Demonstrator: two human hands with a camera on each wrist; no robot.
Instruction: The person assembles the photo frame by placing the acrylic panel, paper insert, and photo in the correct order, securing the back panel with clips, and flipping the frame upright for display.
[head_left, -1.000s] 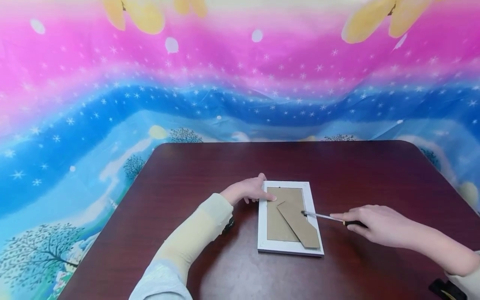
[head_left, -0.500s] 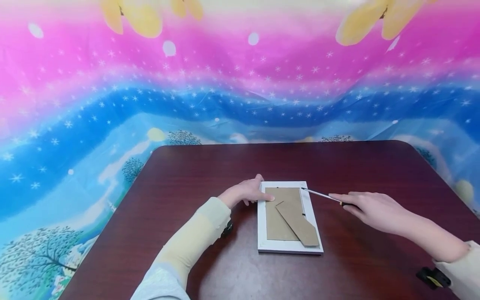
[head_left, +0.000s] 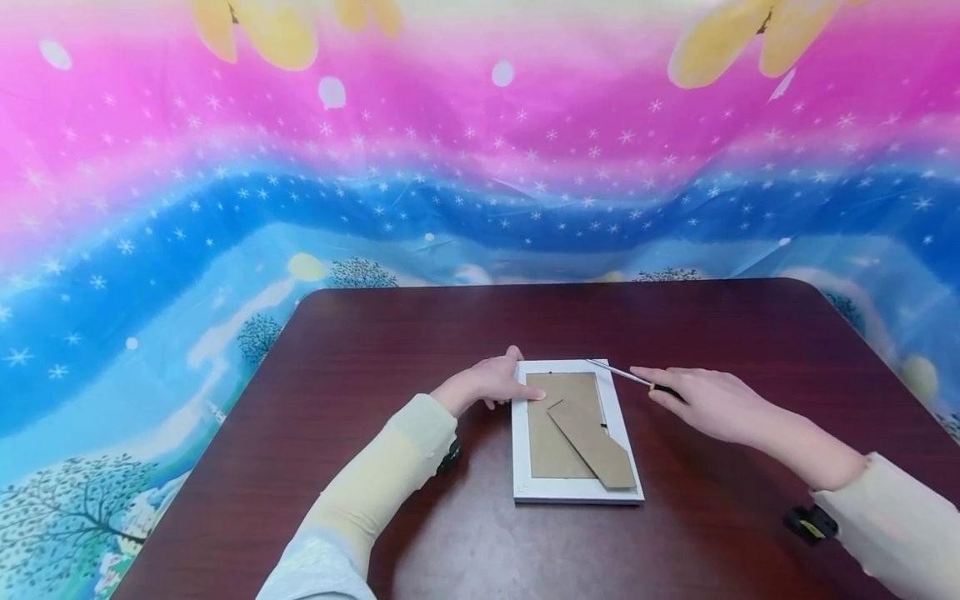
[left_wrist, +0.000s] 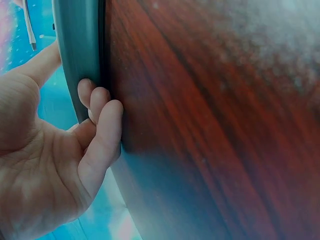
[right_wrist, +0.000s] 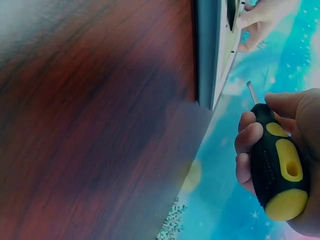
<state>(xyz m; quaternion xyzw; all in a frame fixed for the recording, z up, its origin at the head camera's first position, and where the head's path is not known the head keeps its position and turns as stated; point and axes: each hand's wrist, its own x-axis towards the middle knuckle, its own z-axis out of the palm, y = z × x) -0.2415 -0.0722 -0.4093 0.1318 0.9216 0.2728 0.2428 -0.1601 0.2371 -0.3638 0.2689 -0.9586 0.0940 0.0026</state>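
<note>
On the dark red worktop [head_left: 712, 525], between my two hands, a white picture frame [head_left: 521, 450] lies back side up, its brown backing board [head_left: 551, 446] and slanting stand flap [head_left: 600, 457] showing; my left hand [head_left: 492, 380] grasps its left edge near the far corner, thumb across onto the board and fingers curled against the side. To the frame's right, my right hand [head_left: 708, 402] is wrapped round a screwdriver [right_wrist: 274, 155] by its black-and-yellow handle, apart from the frame; the shaft reaches over the far right corner, though I cannot tell whether its tip touches.
</note>
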